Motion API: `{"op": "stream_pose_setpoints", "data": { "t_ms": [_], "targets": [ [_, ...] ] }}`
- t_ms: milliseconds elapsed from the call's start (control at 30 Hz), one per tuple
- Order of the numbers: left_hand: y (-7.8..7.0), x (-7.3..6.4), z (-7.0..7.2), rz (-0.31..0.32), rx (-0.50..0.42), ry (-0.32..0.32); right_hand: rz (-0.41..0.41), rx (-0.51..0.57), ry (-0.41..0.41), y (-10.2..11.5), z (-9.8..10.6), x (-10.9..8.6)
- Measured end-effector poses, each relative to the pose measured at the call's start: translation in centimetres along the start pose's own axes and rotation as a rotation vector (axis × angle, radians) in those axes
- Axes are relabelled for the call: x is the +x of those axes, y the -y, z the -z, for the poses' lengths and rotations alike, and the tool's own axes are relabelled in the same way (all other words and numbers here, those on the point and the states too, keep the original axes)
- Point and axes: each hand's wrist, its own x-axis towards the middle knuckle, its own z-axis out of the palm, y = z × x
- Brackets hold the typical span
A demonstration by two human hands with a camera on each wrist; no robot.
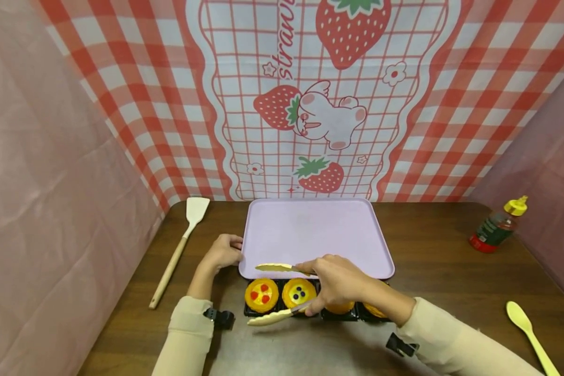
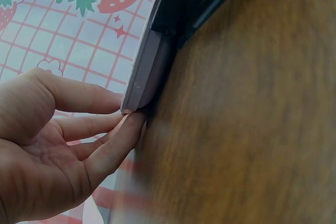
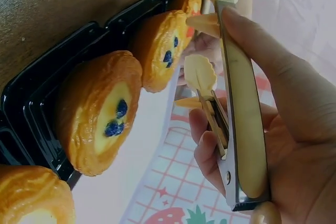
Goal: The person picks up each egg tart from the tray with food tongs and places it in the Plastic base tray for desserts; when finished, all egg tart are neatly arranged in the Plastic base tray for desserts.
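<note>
My left hand (image 1: 223, 251) is at the near left corner of a lilac tray (image 1: 310, 230). In the left wrist view its thumb and fingers pinch the tray's rim (image 2: 139, 85). My right hand (image 1: 340, 282) grips a pair of tongs (image 3: 244, 119) with cream scalloped tips. Spread apart, the tongs' arms reach left above a row of tarts, with nothing between the tips. One tart has red pieces (image 1: 261, 295), and another has dark blue berries (image 1: 299, 292). The tarts sit in black plastic holders (image 3: 37, 93) along the tray's near edge. My right hand partly hides the tarts on the right.
A white spatula (image 1: 196, 209) with a wooden handle lies on the left of the brown table. To the right stand a sauce bottle (image 1: 495, 230) with a yellow cap and, nearer, a pale yellow spoon (image 1: 521, 321). A checked strawberry cloth (image 1: 319, 125) hangs behind the tray.
</note>
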Motion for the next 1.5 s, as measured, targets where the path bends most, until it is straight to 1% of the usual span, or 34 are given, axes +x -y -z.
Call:
{"op": "stream_pose_setpoints", "data": {
  "t_ms": [133,267,433,567,667,800,900,967,1067,1200,1333,1433,1500],
  "targets": [
    [0.0,0.0,-0.1,0.002,-0.008,0.009,0.008,0.011,-0.013,0.2,0.6,-0.6],
    [0.0,0.1,-0.1,0.002,-0.010,0.019,0.003,0.029,-0.048,0.1,1.4,-1.7],
    [0.0,0.2,-0.1,-0.003,-0.020,0.017,-0.057,0.054,-0.097,-1.0,2.6,-3.3],
    [0.3,0.1,-0.1,-0.001,-0.023,0.021,-0.134,0.084,-0.165,-2.6,3.4,-4.9],
    [0.5,0.1,-0.1,0.004,-0.027,0.026,-0.193,0.088,-0.259,-4.4,3.9,-6.2],
    [0.5,-0.2,0.2,0.005,-0.019,0.015,-0.290,0.093,-0.386,-7.4,4.6,-7.6],
    [0.4,-0.4,0.4,0.003,-0.010,0.002,-0.391,0.102,-0.462,-9.8,4.8,-8.5],
    [0.4,-0.3,0.5,0.001,-0.007,0.000,-0.454,0.100,-0.510,-11.4,4.7,-9.0],
    [0.2,-0.3,0.4,-0.005,-0.016,0.009,-0.525,0.088,-0.576,-13.6,4.2,-9.8],
    [0.2,-0.3,0.1,-0.010,-0.029,0.013,-0.619,0.082,-0.627,-15.6,3.3,-10.8],
    [0.2,-0.2,-0.1,-0.013,-0.040,0.012,-0.737,0.098,-0.650,-16.8,2.8,-11.7],
    [0.2,-0.2,-0.2,-0.011,-0.046,0.018,-0.793,0.103,-0.673,-17.3,2.6,-12.2],
    [0.2,-0.2,-0.2,-0.009,-0.045,0.018,-0.817,0.110,-0.675,-17.6,2.4,-12.4]
  ]
}}
